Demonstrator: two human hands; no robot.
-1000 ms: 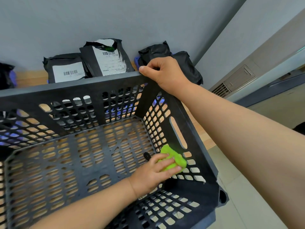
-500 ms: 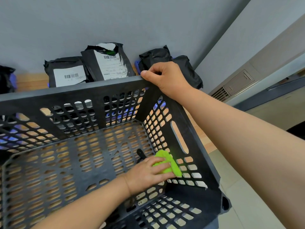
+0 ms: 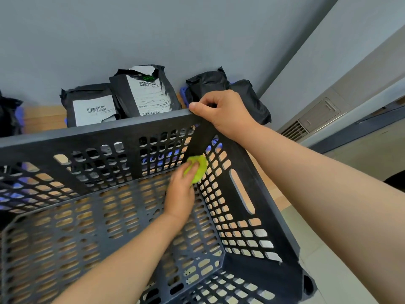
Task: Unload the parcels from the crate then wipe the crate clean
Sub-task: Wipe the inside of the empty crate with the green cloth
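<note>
Crate (image 3: 98,132) empty of parcels. My left hand (image 3: 182,189) inside, fingers bunched on green cloth (image 3: 198,168), pressing it into far right inner corner. Best: work cloth into lattice holes, overlap strokes. My right hand (image 3: 223,110) curled over far rim, bracing crate. Parcels (image 3: 149,93) beyond, against wall.

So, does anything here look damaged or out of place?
Yes: two parcels behind the crate look damaged. The taller parcel is ripped at its top, and the shorter parcel has a white label torn along its lower edge.
</note>
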